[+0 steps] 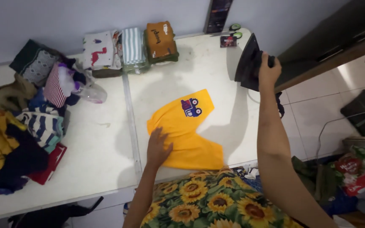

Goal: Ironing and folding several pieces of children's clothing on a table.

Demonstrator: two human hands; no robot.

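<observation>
Sunflower-print cloth point(208, 202) fills the near edge, worn by the person and cut off by the frame. Just beyond it, the left hand point(158, 147) lies flat and open, fingers spread, pressing the near-left part of a yellow garment point(186, 131) spread on the white bench point(102, 147); it grips nothing. One blue and red truck patch point(191, 107) sits on the garment's far part. The right hand point(268, 69) is closed round the handle of one dark iron point(249, 63), held tilted above the bench's far right corner, well apart from the garment. To the left, a loose heap of clothes point(22, 135) covers the bench end; single pieces are hard to tell apart. Near it lies a clear bottle point(91, 93), partly hidden. Against the wall stand three folded stacks point(132, 48): white, striped, and orange over green. A small dark packet point(228, 41) lies at the far corner, its print too small to make out. A red bag point(355, 169) sits on the floor at right.
</observation>
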